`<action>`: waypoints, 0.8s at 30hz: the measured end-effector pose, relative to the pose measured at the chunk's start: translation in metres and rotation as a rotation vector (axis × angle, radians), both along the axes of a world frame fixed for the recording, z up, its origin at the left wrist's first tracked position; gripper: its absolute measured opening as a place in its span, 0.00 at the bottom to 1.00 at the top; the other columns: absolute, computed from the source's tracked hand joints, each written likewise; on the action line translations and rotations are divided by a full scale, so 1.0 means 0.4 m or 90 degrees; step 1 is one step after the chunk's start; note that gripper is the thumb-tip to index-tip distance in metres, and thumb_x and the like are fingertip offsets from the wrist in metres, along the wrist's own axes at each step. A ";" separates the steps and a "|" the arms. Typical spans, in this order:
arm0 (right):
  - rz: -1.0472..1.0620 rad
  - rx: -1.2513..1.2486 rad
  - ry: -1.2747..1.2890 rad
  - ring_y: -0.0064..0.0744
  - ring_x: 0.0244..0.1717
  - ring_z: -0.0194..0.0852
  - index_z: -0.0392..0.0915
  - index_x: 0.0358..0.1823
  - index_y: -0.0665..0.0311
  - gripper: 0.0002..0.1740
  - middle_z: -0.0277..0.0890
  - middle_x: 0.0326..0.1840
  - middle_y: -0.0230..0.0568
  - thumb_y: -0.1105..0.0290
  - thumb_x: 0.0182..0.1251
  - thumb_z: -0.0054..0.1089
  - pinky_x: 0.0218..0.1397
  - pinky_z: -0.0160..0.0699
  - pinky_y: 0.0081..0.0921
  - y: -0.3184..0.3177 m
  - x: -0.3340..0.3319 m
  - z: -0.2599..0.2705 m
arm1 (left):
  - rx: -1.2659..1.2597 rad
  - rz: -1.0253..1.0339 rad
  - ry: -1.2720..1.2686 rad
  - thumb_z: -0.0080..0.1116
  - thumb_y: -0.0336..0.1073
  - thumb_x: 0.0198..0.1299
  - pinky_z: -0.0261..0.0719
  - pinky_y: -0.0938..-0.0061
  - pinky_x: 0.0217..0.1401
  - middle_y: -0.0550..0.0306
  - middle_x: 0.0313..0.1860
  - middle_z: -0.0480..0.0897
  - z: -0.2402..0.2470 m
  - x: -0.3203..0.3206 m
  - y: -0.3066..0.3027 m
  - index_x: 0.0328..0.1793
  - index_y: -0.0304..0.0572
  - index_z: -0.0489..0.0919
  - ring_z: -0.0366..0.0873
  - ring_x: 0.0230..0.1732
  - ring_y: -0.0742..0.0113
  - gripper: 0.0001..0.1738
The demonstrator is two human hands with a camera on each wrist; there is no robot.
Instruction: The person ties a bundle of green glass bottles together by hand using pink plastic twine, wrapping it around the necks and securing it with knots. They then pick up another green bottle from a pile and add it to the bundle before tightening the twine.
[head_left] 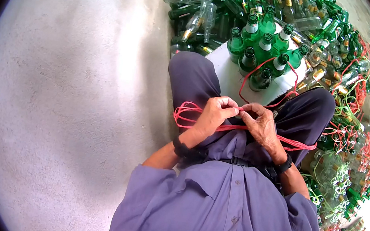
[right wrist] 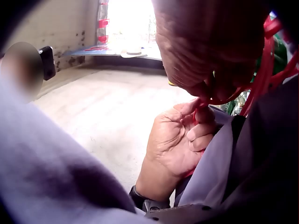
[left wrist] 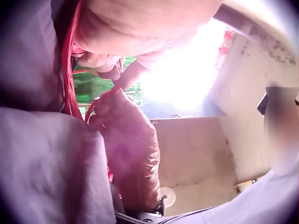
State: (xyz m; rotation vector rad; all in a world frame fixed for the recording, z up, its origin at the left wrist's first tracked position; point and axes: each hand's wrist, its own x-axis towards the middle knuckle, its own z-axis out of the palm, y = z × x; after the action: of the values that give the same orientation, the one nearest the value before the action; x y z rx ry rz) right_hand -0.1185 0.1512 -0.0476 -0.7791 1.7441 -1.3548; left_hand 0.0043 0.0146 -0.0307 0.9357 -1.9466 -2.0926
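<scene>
Above the lap, the left hand [head_left: 215, 116] and right hand [head_left: 262, 127] meet fingertip to fingertip, pinching a thin red string [head_left: 240, 109] between them. In the right wrist view, the left hand [right wrist: 170, 144] has its thumb and forefinger on the string, other fingers curled. The left wrist view has the right hand [left wrist: 131, 144] pinching at the same spot. A bundle of red strings [head_left: 300, 144] lies across the thighs, passing beneath both hands. Ahead, a red string loop [head_left: 243, 83] curves over upright green bottles [head_left: 265, 44], grouped on a white block [head_left: 222, 59] between the knees.
Beyond the block lies a large heap of loose green and clear bottles [head_left: 207, 15]. Along the right stand stacked bottles tied with red and green string [head_left: 337, 182]. Bare concrete floor [head_left: 70, 100] spreads to the left. Both knees flank the block.
</scene>
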 end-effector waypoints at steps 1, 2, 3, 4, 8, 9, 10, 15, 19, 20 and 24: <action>0.010 -0.013 0.011 0.28 0.35 0.81 0.83 0.41 0.71 0.11 0.84 0.34 0.43 0.70 0.62 0.67 0.41 0.79 0.25 -0.001 -0.003 0.005 | 0.084 0.005 -0.002 0.60 0.30 0.62 0.73 0.85 0.33 0.61 0.32 0.84 0.003 0.002 -0.002 0.40 0.31 0.81 0.75 0.30 0.82 0.07; 0.019 -0.026 0.023 0.28 0.34 0.81 0.83 0.38 0.71 0.09 0.84 0.33 0.43 0.71 0.62 0.66 0.40 0.79 0.25 -0.001 -0.005 0.008 | 0.168 0.011 -0.003 0.60 0.31 0.62 0.68 0.87 0.29 0.63 0.31 0.82 0.005 0.003 -0.004 0.40 0.33 0.82 0.71 0.27 0.84 0.07; 0.020 -0.025 0.022 0.28 0.34 0.81 0.83 0.38 0.71 0.09 0.84 0.33 0.43 0.71 0.62 0.66 0.40 0.79 0.25 -0.001 -0.006 0.006 | 0.169 0.011 -0.004 0.60 0.31 0.62 0.68 0.87 0.29 0.63 0.31 0.82 0.003 0.008 -0.010 0.40 0.33 0.82 0.71 0.27 0.84 0.07; 0.020 -0.011 0.013 0.29 0.35 0.82 0.83 0.39 0.72 0.09 0.84 0.33 0.44 0.72 0.61 0.66 0.39 0.79 0.25 0.000 -0.007 0.000 | 0.239 -0.015 -0.028 0.60 0.32 0.62 0.64 0.88 0.27 0.66 0.29 0.80 -0.002 0.015 -0.019 0.39 0.35 0.82 0.68 0.26 0.86 0.07; -0.006 -0.018 0.065 0.32 0.35 0.83 0.82 0.41 0.70 0.10 0.82 0.35 0.44 0.73 0.59 0.67 0.38 0.80 0.28 0.000 0.002 -0.027 | 0.441 0.007 -0.020 0.60 0.32 0.62 0.58 0.89 0.23 0.70 0.26 0.78 -0.038 0.019 -0.019 0.40 0.37 0.81 0.64 0.21 0.87 0.06; -0.006 -0.018 0.065 0.32 0.35 0.83 0.82 0.41 0.70 0.10 0.82 0.35 0.44 0.73 0.59 0.67 0.38 0.80 0.28 0.000 0.004 -0.012 | 0.442 0.006 -0.020 0.60 0.32 0.62 0.58 0.89 0.23 0.70 0.26 0.78 -0.043 0.019 -0.020 0.40 0.37 0.81 0.64 0.21 0.87 0.06; -0.022 -0.038 0.206 0.35 0.35 0.82 0.81 0.42 0.68 0.12 0.80 0.37 0.44 0.74 0.58 0.68 0.37 0.80 0.30 -0.002 0.008 0.014 | 0.467 0.025 -0.003 0.60 0.31 0.62 0.57 0.88 0.22 0.70 0.26 0.78 -0.049 0.019 -0.022 0.39 0.37 0.81 0.63 0.20 0.87 0.05; 0.060 -0.197 0.620 0.40 0.32 0.79 0.79 0.43 0.64 0.14 0.76 0.39 0.43 0.77 0.53 0.65 0.33 0.79 0.34 -0.010 -0.016 0.037 | 0.491 0.016 -0.010 0.61 0.30 0.61 0.56 0.87 0.21 0.70 0.26 0.78 -0.048 0.020 -0.032 0.39 0.37 0.81 0.62 0.18 0.86 0.04; 0.062 -0.162 0.560 0.40 0.31 0.79 0.79 0.40 0.64 0.12 0.75 0.37 0.41 0.78 0.53 0.64 0.31 0.78 0.34 -0.005 -0.010 0.030 | 0.485 -0.010 -0.011 0.62 0.30 0.61 0.56 0.87 0.20 0.70 0.27 0.78 -0.030 0.015 -0.035 0.39 0.36 0.81 0.63 0.18 0.86 0.05; 0.062 -0.162 0.560 0.40 0.31 0.79 0.79 0.40 0.64 0.12 0.75 0.37 0.41 0.78 0.53 0.64 0.31 0.78 0.34 -0.003 -0.008 0.025 | 0.482 -0.012 -0.017 0.63 0.30 0.61 0.56 0.87 0.20 0.70 0.26 0.78 -0.027 0.014 -0.035 0.40 0.36 0.82 0.62 0.18 0.86 0.05; -0.022 -0.132 0.443 0.39 0.28 0.79 0.79 0.37 0.64 0.11 0.75 0.33 0.40 0.77 0.53 0.69 0.29 0.78 0.33 -0.001 0.015 0.033 | 0.506 0.014 -0.009 0.64 0.30 0.60 0.59 0.88 0.22 0.69 0.27 0.79 -0.051 0.019 -0.030 0.41 0.36 0.82 0.65 0.20 0.85 0.06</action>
State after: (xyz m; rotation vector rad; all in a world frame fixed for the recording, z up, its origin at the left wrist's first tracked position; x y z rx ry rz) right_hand -0.1124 0.1510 -0.0346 -1.4737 2.1556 -1.3972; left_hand 0.0121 0.0027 -0.0511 1.0536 -1.0555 -2.8902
